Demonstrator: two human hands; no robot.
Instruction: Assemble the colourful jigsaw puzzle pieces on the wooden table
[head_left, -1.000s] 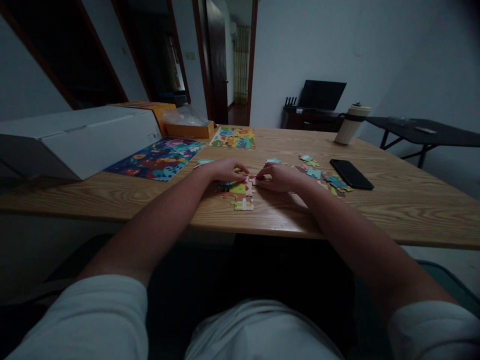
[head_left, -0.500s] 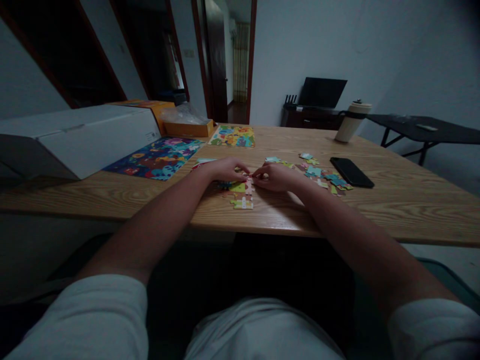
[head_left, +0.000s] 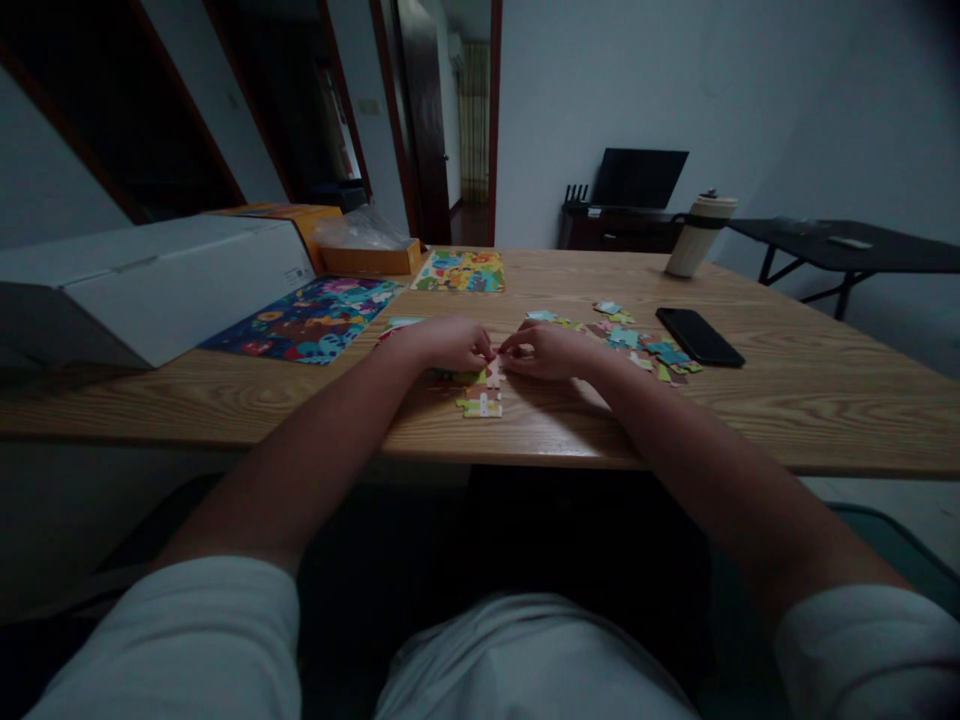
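A small cluster of joined puzzle pieces [head_left: 481, 392] lies near the front edge of the wooden table [head_left: 750, 410]. My left hand [head_left: 442, 343] rests curled on the cluster's upper left part. My right hand [head_left: 541, 351] sits just right of it, fingertips meeting the left hand's over a small piece at the cluster's top edge. The piece itself is mostly hidden by the fingers. Loose puzzle pieces [head_left: 637, 345] lie scattered to the right of my right hand.
A black phone [head_left: 699, 337] lies right of the loose pieces, a lidded cup [head_left: 699, 236] behind it. Two finished colourful puzzles [head_left: 309, 318] [head_left: 459, 271] lie further back. A long white box [head_left: 150, 285] and an orange box [head_left: 369, 258] stand at left.
My hands have drawn closer together over the cluster's top edge. The view has drifted slightly, shifting everything a little left.
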